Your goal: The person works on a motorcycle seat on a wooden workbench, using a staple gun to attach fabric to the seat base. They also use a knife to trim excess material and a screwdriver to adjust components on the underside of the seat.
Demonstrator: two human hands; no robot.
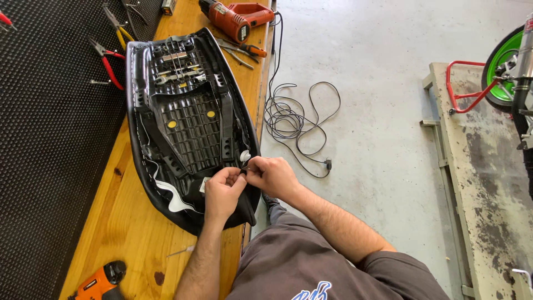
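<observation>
The fingertips of the left hand (223, 189) and the right hand (272, 175) are pinched together, meeting at the near right edge of an upturned motorcycle seat (186, 119). A small part of the black seat cover (244, 208) is nipped between thumbs and forefingers; what exactly is gripped there is too small to be made out. The seat is laid underside up on a wooden workbench (125, 222), its near end reaching the bench's right edge, its far end pointing to the far right corner. Its ribbed black plastic base is seen, with two yellow dots and a white strip along the near left rim.

The bench is of pale varnished planks; beyond its right edge a grey concrete floor (377, 111) is spread. A black perforated panel (50, 139) is set along the bench's left edge, with red-handled pliers (108, 61) hung on it.

At the far right corner an orange heat gun (236, 19) is laid, with a screwdriver (244, 49) beside it; its black cord (294, 119) is coiled on the floor. At the near left corner an orange cordless tool (100, 282) is cut off by the frame. On the right, a worn lift platform (488, 183) carries a red stand (469, 89) and a green-rimmed wheel (505, 58), only partly shown.
</observation>
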